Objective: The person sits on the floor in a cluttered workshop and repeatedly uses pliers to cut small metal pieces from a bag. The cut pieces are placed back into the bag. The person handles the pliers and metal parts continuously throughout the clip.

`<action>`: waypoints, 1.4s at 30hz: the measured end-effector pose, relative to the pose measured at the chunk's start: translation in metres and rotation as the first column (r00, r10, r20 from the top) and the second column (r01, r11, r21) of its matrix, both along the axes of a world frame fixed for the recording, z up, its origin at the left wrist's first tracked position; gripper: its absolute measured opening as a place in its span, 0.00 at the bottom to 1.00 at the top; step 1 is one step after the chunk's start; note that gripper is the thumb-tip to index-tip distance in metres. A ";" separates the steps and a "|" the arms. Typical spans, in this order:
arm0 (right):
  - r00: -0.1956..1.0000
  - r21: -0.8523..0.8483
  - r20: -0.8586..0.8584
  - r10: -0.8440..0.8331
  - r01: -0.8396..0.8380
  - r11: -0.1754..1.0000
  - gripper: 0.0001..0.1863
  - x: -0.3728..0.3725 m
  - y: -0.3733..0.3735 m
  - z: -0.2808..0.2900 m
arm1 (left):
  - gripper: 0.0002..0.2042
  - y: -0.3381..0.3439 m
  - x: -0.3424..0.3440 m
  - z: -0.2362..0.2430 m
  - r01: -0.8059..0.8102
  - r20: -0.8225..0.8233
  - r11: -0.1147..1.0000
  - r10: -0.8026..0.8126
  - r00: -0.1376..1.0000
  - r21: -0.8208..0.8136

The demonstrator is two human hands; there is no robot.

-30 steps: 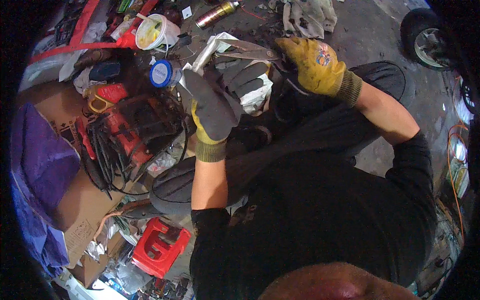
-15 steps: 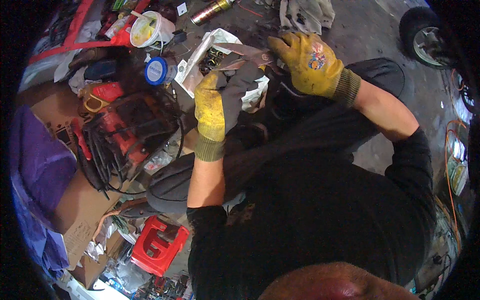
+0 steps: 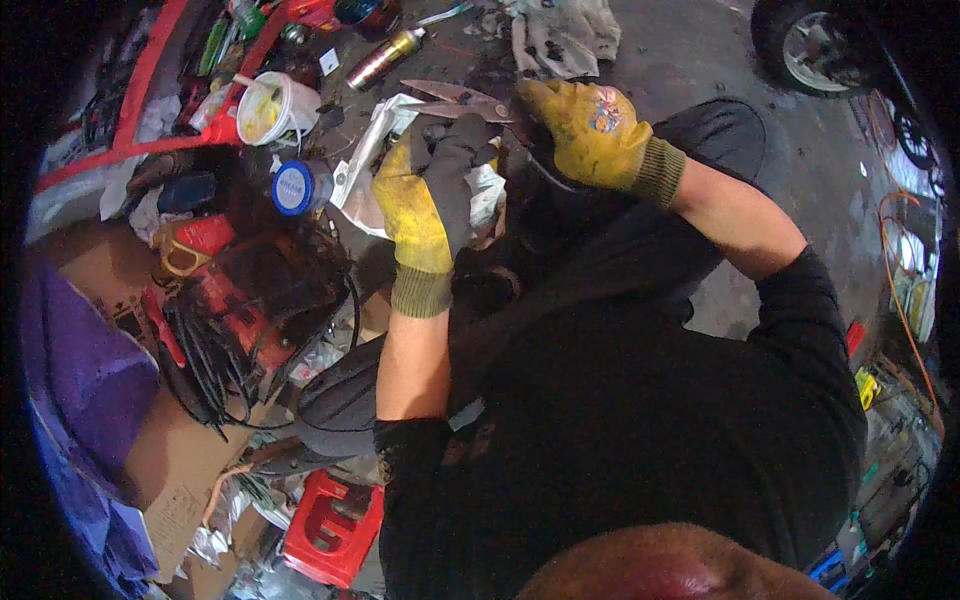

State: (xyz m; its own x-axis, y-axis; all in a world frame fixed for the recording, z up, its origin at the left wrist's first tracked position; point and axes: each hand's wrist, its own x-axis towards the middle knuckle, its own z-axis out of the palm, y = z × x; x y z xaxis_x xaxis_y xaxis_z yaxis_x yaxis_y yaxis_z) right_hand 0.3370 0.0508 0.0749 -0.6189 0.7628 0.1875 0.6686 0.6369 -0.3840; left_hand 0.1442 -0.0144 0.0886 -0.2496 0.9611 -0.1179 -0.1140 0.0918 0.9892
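My right hand (image 3: pixel 592 128), in a yellow work glove with a knit cuff, is closed round the handles of a pair of metal snips (image 3: pixel 460 97). The blades point left, slightly apart, just above the left hand. My left hand (image 3: pixel 425 195), in a yellow and dark grey glove, has its fingers curled together beneath the blades. Whatever it grips is hidden by the glove. Under and around it lies a crumpled white bag (image 3: pixel 360 190), its contents mostly covered.
Left of the bag stand a blue-lidded jar (image 3: pixel 294 188) and a white bucket (image 3: pixel 262 113). A spray can (image 3: pixel 385 58) and a grey rag (image 3: pixel 565 35) lie beyond. Black cables (image 3: pixel 200 345) and a red plastic frame (image 3: pixel 332 530) are at lower left. A wheel (image 3: pixel 815 50) stands far right.
The whole view has shifted a little. The snips' blades are closer together than before. My left hand now covers the small dark and yellow pieces seen earlier in the bag.
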 end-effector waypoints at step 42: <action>0.989 -0.149 -0.147 -0.012 -0.010 0.989 0.25 0.005 -0.010 -0.029 | 0.07 -0.003 0.021 -0.022 -0.127 0.113 0.989 0.118 0.987 0.077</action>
